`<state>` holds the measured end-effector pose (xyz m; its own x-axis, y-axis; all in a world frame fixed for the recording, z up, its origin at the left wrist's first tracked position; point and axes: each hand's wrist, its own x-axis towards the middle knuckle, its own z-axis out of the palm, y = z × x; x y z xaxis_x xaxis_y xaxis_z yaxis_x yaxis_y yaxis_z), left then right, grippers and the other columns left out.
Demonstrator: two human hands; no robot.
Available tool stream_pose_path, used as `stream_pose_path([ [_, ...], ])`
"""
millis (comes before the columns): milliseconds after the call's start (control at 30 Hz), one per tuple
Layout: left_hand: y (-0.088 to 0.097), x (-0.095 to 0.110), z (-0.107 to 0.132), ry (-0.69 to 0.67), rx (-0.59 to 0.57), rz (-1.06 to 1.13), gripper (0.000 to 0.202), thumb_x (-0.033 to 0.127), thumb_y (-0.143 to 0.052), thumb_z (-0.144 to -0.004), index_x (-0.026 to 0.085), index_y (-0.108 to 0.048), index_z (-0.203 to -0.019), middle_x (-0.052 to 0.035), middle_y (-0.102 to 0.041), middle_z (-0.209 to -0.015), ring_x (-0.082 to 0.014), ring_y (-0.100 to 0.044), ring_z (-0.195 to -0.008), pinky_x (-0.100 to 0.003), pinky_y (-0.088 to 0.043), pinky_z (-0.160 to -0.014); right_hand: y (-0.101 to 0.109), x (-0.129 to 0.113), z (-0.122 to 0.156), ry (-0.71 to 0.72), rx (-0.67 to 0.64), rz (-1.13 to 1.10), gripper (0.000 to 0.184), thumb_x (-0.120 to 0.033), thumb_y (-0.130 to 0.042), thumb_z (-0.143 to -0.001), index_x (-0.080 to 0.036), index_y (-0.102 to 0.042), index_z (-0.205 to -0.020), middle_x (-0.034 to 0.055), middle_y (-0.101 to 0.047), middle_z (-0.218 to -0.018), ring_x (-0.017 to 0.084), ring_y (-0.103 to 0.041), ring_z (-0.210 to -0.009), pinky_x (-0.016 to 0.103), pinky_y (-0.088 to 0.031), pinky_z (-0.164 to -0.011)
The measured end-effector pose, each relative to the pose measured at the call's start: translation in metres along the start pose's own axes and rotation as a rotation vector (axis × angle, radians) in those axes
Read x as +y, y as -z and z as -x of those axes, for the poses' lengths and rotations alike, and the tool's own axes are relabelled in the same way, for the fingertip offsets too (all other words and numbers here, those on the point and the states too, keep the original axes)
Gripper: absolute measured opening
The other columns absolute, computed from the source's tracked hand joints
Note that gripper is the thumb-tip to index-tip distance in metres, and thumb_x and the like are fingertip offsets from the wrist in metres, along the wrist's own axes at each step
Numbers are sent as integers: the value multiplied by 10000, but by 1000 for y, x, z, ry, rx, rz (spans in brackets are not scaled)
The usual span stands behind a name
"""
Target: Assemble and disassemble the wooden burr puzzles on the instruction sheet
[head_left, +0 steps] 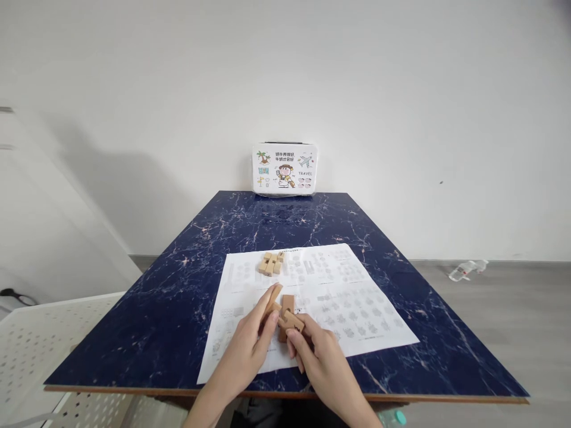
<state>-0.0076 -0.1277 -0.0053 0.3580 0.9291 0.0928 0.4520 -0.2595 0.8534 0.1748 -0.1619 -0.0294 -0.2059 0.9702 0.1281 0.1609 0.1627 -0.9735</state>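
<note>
My left hand (248, 351) and my right hand (322, 358) meet over the near part of a white printed sheet (357, 309). Between their fingertips they pinch a small cluster of notched wooden puzzle pieces (286, 315), held just above the paper. The left fingers close on a slanted piece at the left of the cluster; the right fingers grip a piece at its lower right. A second, assembled group of wooden pieces (270, 263) lies by itself farther back on the sheet, untouched.
The sheet lies on a dark blue marbled table (178, 285). A white cartoon-printed box (285, 169) stands against the wall at the table's far edge. A white perforated shelf (40, 339) is to the left, and a plastic bottle (466, 270) lies on the floor at right.
</note>
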Motion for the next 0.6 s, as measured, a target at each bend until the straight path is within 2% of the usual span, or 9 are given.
stream_pose_path([
  [100, 0, 0, 0, 0, -1, 8, 585, 528, -368, -1094, 338, -297, -1643, -66, -589, -1507, -267, -606, -1321, -408, -465, -1143, 0, -2, 0, -1, 1, 1, 303, -467, -430, -1092, -226, -568, -971, -5, -595, -727, 150, -515, -575, 259, -391, -585],
  [267, -1, 1, 0, -5, 1, 2, 575, 519, -359, -1097, 332, -306, -1638, -69, -682, -1302, -259, -639, -1224, -395, -495, -1083, -1, -1, 0, -2, 8, 8, 323, -475, -426, -1093, -223, -564, -945, -6, -580, -716, 145, -502, -566, 256, -381, -576],
  [433, -1, 3, 0, 14, 4, 8, 588, 517, -364, -1094, 309, -302, -1640, -38, -693, -991, -235, -680, -931, -379, -546, -914, -1, 3, -1, 10, 13, 13, 310, -465, -441, -1092, -222, -571, -949, -9, -584, -712, 141, -505, -568, 247, -386, -575],
  [600, -3, 3, -2, 5, 34, 25, 579, 509, -409, -1081, 305, -349, -1620, -40, -701, -1038, -236, -673, -972, -384, -525, -962, -1, 1, -1, 13, 10, 20, 294, -449, -440, -1095, -223, -579, -968, -9, -586, -712, 143, -510, -565, 247, -387, -573],
])
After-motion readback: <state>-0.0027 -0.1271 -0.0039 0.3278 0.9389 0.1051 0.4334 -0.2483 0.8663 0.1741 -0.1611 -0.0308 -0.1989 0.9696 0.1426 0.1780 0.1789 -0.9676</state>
